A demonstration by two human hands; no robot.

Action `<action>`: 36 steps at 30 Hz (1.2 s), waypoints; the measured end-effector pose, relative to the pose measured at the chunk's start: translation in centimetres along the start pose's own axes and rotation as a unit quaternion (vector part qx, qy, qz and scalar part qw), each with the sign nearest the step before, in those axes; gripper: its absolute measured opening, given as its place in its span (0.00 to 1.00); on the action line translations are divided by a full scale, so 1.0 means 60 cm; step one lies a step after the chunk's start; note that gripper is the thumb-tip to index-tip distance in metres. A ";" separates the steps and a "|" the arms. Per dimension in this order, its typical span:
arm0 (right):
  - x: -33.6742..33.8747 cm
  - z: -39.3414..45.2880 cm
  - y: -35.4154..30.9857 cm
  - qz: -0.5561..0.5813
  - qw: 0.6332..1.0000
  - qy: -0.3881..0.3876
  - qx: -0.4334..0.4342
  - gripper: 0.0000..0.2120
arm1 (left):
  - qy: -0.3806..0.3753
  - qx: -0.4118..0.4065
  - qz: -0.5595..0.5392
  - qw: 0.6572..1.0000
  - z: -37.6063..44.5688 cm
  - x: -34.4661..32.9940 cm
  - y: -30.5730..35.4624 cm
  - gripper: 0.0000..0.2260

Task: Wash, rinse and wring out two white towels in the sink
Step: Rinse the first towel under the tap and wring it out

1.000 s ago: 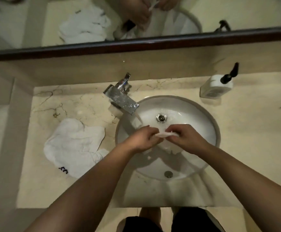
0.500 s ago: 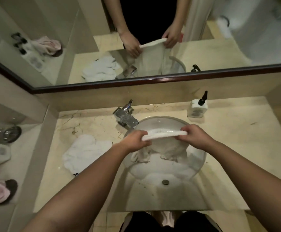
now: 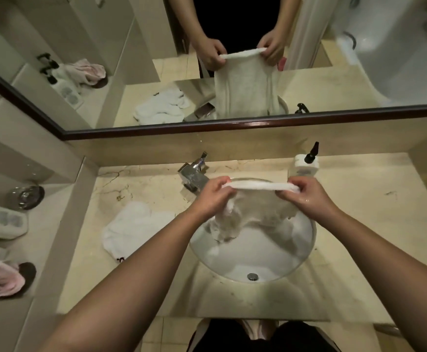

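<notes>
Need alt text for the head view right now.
Both hands, left and right, hold a white towel by its top edge, hanging into the sink. A second towel lies on the counter, left of the sink.

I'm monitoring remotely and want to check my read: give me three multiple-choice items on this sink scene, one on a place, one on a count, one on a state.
1. Where is the second towel?
A. On the counter, left of the sink
B. In the sink
C. On the faucet

2. How many hands grip the held towel?
A. None
B. One
C. Two

3. How is the held towel?
A. Balled up on the counter
B. Stretched by its top edge, hanging over the sink
C. Draped on the soap dispenser

Answers: 1 A, it lies crumpled beside the basin. 2 C, left hand and right hand each pinch an end. 3 B, it hangs between the hands.
</notes>
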State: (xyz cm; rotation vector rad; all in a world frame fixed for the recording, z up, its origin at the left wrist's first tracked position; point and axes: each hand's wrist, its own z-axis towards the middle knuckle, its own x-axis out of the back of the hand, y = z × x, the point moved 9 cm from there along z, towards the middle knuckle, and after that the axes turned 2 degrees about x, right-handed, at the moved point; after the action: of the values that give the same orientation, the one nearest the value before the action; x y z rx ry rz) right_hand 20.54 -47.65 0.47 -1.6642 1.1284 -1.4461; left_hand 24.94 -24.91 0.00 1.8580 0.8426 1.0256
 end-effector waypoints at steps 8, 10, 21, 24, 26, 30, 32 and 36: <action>-0.131 -0.029 0.261 -0.124 0.948 -0.206 -0.208 0.16 | -0.168 0.212 0.201 0.942 -0.011 -0.108 -0.279 0.13; -0.148 0.007 0.287 -0.155 0.942 -0.202 -0.220 0.13 | -0.126 0.223 0.223 0.941 0.025 -0.102 -0.315 0.13; -0.302 0.195 0.421 -0.312 0.936 -0.136 -0.096 0.20 | 0.040 0.066 0.398 0.914 0.166 -0.162 -0.451 0.17; -0.338 0.221 0.447 -0.324 0.924 -0.185 -0.086 0.28 | -0.011 0.059 0.415 0.908 0.162 -0.199 -0.501 0.24; -0.355 0.223 0.458 -0.388 0.895 -0.214 -0.060 0.26 | 0.007 0.056 0.408 0.911 0.153 -0.202 -0.519 0.26; -0.370 0.209 0.459 -0.440 0.877 -0.194 -0.011 0.25 | 0.025 0.050 0.394 0.917 0.145 -0.202 -0.525 0.28; -0.377 0.205 0.463 -0.444 0.875 -0.191 -0.017 0.25 | 0.030 0.053 0.384 0.921 0.145 -0.200 -0.524 0.28; -0.374 0.205 0.465 -0.478 0.857 -0.192 -0.016 0.23 | 0.032 0.050 0.387 0.920 0.146 -0.200 -0.520 0.26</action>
State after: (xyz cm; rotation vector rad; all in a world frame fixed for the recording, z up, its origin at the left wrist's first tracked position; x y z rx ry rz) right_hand 26.98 -39.64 -35.99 -2.5639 0.0343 -1.4880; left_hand 22.49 -24.58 -34.48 2.3166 0.1593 1.5381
